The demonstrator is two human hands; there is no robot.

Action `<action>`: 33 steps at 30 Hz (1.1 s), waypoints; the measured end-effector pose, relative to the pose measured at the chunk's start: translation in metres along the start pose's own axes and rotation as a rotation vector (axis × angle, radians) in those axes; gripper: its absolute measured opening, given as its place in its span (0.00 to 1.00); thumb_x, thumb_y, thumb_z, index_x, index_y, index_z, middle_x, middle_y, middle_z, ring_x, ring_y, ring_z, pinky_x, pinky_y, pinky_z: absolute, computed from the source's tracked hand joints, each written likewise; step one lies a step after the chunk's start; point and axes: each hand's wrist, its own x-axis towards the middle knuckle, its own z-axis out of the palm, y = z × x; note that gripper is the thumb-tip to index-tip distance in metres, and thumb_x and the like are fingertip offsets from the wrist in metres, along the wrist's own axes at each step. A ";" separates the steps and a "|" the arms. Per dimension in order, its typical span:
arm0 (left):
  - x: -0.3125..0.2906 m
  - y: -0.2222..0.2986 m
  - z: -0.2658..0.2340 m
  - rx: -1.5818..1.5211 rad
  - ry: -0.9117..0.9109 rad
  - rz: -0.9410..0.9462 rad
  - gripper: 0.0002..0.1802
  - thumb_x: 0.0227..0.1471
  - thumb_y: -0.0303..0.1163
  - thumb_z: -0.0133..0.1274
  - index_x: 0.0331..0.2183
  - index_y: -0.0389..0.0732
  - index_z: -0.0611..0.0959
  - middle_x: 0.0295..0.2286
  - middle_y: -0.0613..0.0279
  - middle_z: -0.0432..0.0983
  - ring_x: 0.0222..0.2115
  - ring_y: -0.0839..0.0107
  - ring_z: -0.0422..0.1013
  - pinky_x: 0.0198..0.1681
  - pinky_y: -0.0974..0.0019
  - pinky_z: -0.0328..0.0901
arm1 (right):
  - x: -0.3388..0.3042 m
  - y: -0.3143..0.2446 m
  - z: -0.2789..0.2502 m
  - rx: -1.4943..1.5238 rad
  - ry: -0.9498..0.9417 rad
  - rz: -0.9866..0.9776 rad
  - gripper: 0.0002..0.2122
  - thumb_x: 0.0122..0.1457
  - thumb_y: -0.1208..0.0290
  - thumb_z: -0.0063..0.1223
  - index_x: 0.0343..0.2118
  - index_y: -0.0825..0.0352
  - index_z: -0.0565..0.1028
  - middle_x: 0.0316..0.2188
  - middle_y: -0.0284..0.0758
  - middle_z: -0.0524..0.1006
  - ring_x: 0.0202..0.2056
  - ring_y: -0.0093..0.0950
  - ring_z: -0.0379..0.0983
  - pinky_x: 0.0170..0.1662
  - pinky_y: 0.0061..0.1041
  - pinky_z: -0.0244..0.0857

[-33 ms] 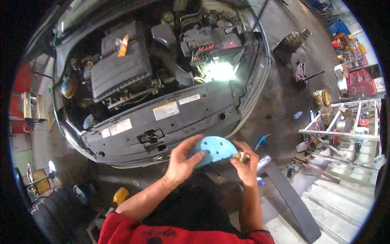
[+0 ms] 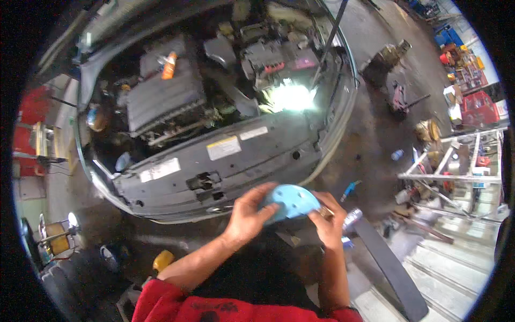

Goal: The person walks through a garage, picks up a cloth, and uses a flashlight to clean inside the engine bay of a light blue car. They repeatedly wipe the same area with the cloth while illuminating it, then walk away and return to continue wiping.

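Note:
A light-blue sanding disc (image 2: 296,200) with several punched holes is folded or bent into a half-round shape between my hands. My left hand (image 2: 245,219) grips its left end, thumb on the front face and fingers behind. My right hand (image 2: 329,221) pinches the right end. A small tan, metallic-looking piece (image 2: 325,212) sits among the right fingers, mostly covered, and its kind is unclear. Both hands hover just in front of a car's front panel (image 2: 252,155), below the engine bay.
A bright work light (image 2: 292,97) glows in the engine bay. An orange-labelled container (image 2: 169,65) lies on the black engine-bay box (image 2: 163,104). To the right are a blue air blow gun (image 2: 350,189), a long dark trim strip (image 2: 389,268) and a white metal frame (image 2: 456,177). Tires (image 2: 72,287) stand lower left.
The whole view has shifted slightly, so the car appears a little lower and to the right. My right fingers now cover more of the small tan piece. Both hands still hold the disc.

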 end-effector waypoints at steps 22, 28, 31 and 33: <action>-0.078 -0.049 0.156 0.155 -0.617 -0.291 0.37 0.44 0.32 0.68 0.53 0.30 0.70 0.49 0.51 0.72 0.51 0.65 0.69 0.55 0.62 0.64 | -0.177 0.017 -0.096 -0.030 0.392 -0.002 0.16 0.55 0.68 0.63 0.45 0.67 0.76 0.39 0.35 0.80 0.38 0.23 0.75 0.43 0.24 0.69; -0.070 -0.056 0.184 0.345 -0.634 -0.150 0.37 0.37 0.31 0.72 0.48 0.36 0.72 0.44 0.54 0.74 0.48 0.66 0.70 0.51 0.62 0.67 | -0.197 0.026 -0.106 -0.041 0.530 0.025 0.16 0.53 0.70 0.65 0.44 0.67 0.76 0.37 0.37 0.80 0.37 0.23 0.77 0.41 0.24 0.70; -0.067 -0.051 0.192 0.624 -0.567 0.137 0.40 0.34 0.33 0.73 0.49 0.35 0.71 0.44 0.52 0.74 0.48 0.65 0.70 0.49 0.61 0.67 | -0.203 0.026 -0.110 -0.135 0.629 -0.002 0.14 0.52 0.70 0.66 0.40 0.68 0.76 0.32 0.35 0.79 0.31 0.21 0.75 0.36 0.23 0.69; -0.064 -0.041 0.196 0.682 -0.578 0.221 0.35 0.37 0.37 0.71 0.47 0.37 0.76 0.41 0.55 0.76 0.43 0.64 0.73 0.46 0.61 0.67 | -0.204 0.024 -0.115 -0.113 0.643 0.011 0.13 0.52 0.70 0.66 0.38 0.68 0.77 0.30 0.34 0.78 0.30 0.21 0.74 0.34 0.23 0.68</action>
